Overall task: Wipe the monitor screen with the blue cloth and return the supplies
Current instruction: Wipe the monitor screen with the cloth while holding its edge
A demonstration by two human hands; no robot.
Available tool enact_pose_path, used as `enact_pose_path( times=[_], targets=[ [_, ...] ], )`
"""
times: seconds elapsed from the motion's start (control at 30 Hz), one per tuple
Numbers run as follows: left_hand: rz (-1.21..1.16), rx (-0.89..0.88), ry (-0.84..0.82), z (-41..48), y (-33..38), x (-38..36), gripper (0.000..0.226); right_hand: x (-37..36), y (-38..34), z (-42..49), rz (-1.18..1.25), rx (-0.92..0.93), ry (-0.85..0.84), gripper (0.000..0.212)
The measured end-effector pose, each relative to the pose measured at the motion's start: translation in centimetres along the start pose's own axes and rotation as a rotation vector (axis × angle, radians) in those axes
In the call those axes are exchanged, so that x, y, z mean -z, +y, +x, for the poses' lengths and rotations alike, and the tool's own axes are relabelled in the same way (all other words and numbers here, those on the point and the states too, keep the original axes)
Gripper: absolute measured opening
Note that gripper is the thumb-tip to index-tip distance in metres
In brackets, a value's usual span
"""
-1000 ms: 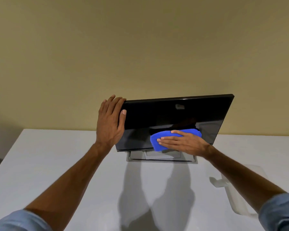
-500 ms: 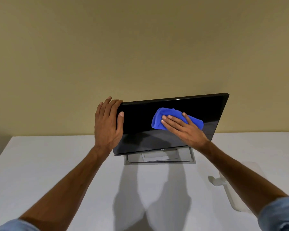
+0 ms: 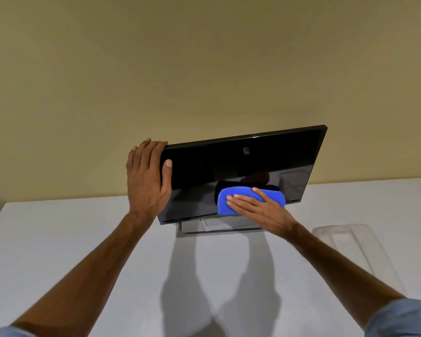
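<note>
A black monitor (image 3: 241, 166) stands on a grey base (image 3: 192, 231) at the back of the white table (image 3: 58, 239), its screen dark and glossy. My left hand (image 3: 148, 178) grips the monitor's left edge, fingers behind it and thumb on the front. My right hand (image 3: 260, 210) lies flat on a folded blue cloth (image 3: 238, 198) and presses it against the lower middle of the screen, near the bottom bezel.
A clear plastic tray (image 3: 350, 242) lies on the table to the right of the monitor, beyond my right forearm. A beige wall rises directly behind the monitor. The table's left edge runs down the left side of the view.
My right hand has slid the cloth from the upper part of the screen down to its lower edge. My left hand stays on the monitor's left edge.
</note>
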State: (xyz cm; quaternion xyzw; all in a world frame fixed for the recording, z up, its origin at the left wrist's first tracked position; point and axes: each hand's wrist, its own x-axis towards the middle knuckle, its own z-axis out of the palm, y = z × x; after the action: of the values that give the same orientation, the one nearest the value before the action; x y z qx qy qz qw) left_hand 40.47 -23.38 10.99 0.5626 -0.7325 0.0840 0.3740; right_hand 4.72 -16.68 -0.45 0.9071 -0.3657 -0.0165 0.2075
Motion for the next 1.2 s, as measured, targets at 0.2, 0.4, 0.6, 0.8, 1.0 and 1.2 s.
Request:
enact_pose_path(
  times=[0.2, 0.4, 0.6, 0.8, 1.0, 1.2],
  targets=[
    [-0.014, 0.016, -0.023, 0.2, 0.3, 0.2, 0.041, 4.6, -2.3, 10.9, 0.338, -0.753, 0.334, 0.122],
    [-0.009, -0.030, -0.052, 0.3, -0.5, 0.3, 0.043, 6.0, -4.8, 17.9, 0.560, -1.121, 0.684, 0.069],
    [-0.033, -0.015, -0.060, 0.0, -0.2, -0.1, 0.043, 3.9, -5.2, 19.1, 0.476, -1.303, 0.696, 0.074],
    [-0.036, -0.038, -0.074, -0.1, -0.6, -0.2, 0.045, 2.2, -9.0, 17.4, 0.656, -1.583, 0.775, 0.062],
    [-0.041, -0.051, -0.085, -0.5, -1.2, -0.1, 0.050, 1.9, -12.3, 15.7, 1.278, -1.922, 1.075, 0.066],
    [-0.051, -0.041, -0.106, -0.4, -1.0, 0.0, 0.054, 5.4, -8.9, 17.2, 1.367, -1.979, 1.105, 0.067]
  ],
)
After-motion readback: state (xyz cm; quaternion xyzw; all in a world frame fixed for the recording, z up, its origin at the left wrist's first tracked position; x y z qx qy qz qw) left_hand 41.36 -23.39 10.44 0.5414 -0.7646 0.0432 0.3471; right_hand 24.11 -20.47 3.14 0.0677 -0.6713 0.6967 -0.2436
